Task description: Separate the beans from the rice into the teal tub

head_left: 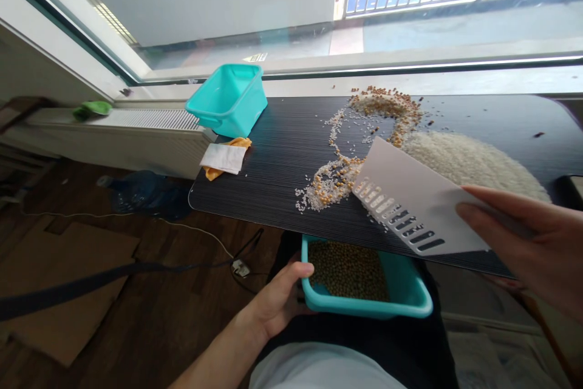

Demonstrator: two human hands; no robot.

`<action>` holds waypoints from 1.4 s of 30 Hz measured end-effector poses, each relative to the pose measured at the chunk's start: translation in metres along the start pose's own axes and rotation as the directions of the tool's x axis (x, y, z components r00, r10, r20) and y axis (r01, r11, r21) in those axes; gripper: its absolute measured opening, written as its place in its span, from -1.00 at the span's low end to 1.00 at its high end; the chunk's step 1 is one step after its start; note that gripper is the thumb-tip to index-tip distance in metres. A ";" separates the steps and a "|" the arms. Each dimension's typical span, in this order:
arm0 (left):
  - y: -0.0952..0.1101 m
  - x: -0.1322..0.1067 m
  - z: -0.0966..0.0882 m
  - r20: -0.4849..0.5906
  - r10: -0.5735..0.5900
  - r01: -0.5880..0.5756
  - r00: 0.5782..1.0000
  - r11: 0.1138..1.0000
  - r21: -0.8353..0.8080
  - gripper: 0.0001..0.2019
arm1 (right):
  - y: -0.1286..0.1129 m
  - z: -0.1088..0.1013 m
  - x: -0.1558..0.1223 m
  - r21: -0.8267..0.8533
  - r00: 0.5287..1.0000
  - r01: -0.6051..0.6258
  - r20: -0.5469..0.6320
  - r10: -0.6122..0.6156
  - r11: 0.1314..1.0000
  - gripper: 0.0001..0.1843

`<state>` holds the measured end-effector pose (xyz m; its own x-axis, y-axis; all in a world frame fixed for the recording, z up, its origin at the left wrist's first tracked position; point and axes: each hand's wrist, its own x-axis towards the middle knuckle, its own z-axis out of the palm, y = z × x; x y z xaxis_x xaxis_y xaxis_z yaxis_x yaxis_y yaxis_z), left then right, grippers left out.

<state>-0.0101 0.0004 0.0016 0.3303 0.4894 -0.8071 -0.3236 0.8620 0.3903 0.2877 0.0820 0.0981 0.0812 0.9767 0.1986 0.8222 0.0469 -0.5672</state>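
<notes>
My left hand [282, 295] grips the left end of a turquoise plastic bin [368, 305], thumb over its rim. Small greenish-brown grains [348, 270], like mung beans, lie in that bin, which sits over my lap below the table edge. In my right hand [523, 231] is a flat white slotted scraper [410, 176], tilted above the black tabletop with its slots toward the near edge. By the scraper's left corner lies a mix of white rice and yellow peas [332, 182]. A large mound of white rice [473, 161] is behind it, partly hidden by the scraper.
A second turquoise bin [232, 101] stands at the table's back left. Before it lies a folded white cloth [223, 158] on an orange one. Brown and yellow grains [387, 104] form a curved pile near the window. A radiator [150, 119] adjoins the left side.
</notes>
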 end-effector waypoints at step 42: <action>0.002 -0.006 -0.001 -0.037 0.017 -0.018 0.999 0.999 -0.028 -0.35 | 0.010 -0.007 -0.025 -0.022 0.925 0.377 0.069 -0.375 0.926 -0.73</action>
<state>-0.0137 -0.0009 0.0066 0.2914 0.4989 -0.8162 -0.3544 0.8488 0.3923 0.2978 0.0568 0.0926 -0.2717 0.8999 0.3411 0.8042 0.4070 -0.4331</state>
